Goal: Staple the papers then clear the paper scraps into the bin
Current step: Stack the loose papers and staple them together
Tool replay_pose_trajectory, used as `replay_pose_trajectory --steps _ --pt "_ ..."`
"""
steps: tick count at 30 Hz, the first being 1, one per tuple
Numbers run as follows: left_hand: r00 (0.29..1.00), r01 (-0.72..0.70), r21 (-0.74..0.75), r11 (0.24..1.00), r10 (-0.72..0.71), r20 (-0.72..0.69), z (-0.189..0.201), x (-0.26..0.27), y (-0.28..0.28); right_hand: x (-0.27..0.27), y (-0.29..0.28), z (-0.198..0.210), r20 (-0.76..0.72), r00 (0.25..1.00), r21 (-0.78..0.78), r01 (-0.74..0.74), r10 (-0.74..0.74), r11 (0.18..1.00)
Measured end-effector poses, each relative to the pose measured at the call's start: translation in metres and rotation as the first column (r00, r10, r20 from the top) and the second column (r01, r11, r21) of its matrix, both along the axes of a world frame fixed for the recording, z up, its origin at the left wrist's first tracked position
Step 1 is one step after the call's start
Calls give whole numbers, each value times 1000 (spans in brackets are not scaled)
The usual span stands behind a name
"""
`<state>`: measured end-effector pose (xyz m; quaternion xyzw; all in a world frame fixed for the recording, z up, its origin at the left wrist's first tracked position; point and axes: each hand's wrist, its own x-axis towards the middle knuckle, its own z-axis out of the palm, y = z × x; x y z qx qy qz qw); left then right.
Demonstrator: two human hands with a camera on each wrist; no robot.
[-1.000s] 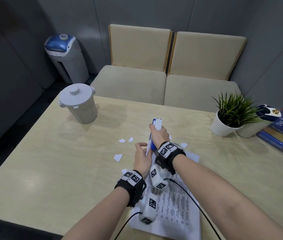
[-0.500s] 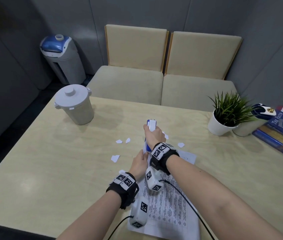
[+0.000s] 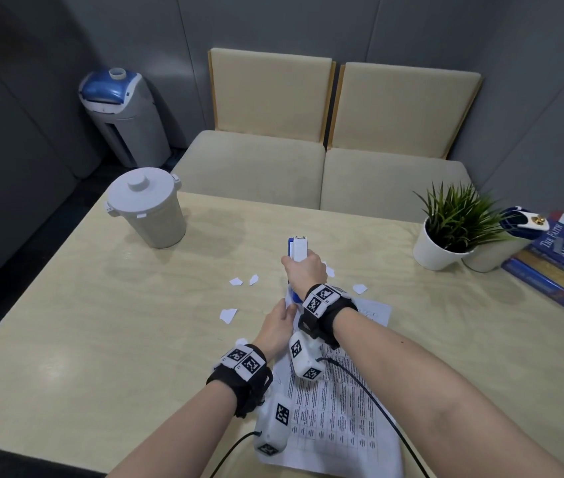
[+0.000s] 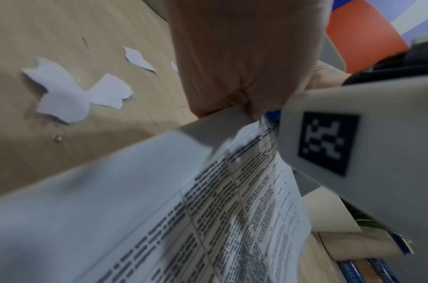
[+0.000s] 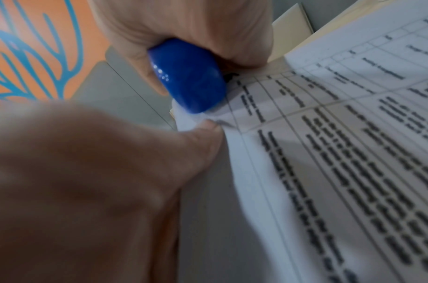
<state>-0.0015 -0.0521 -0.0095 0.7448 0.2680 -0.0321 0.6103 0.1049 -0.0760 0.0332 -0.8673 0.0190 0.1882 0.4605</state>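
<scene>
1. Currently the right hand (image 3: 303, 270) is clenched round the blue-and-white stapler (image 3: 297, 249), held nearly upright, its blue end (image 5: 187, 75) down on the papers' corner.
2. Left hand (image 3: 276, 328) pinches that same corner of the papers (image 3: 336, 419), just below the right hand, thumb on the top sheet.
3. Paper scraps (image 3: 235, 281) lie on the table (image 3: 66, 339), left of both hands; more just right of the right wrist.
4. Lidded bin (image 3: 146, 207) sits well apart, far left beyond the hands.

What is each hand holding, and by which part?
The right hand grips the stapler around its body. The left hand pinches the papers at the top corner, beside the stapler.
</scene>
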Motion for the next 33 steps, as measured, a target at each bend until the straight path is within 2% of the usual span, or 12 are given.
replay_pose_trajectory --steps 5,10,17,20,25,28,30,33 --pt "1000 4 -30 1000 -4 9 3 -1 1 2 0 -2 -27 999 46 35 -33 998" --pt "998 22 -29 999 -24 -59 -3 -3 2 0 1 -7 -38 996 68 78 -75 995" --pt "999 -12 -6 1000 11 -48 12 -4 0 -1 -6 -1 -58 998 38 3 0 999" --pt "999 -31 -14 999 30 -41 13 -5 -1 5 -12 -1 -128 992 98 3 9 995" --pt "997 -72 -75 995 70 -29 11 -10 -4 20 -18 1 -394 916 292 205 -78 934" --pt "998 -69 -129 989 70 -2 2 -11 -1 35 -30 2 -488 850 365 404 -197 839" --pt "997 -73 -153 986 73 -5 -18 -12 7 47 -40 1 -473 842 342 447 -260 827" --pt "997 -81 -190 978 78 -26 -8 -18 12 59 -56 1 -336 907 149 318 -254 936"
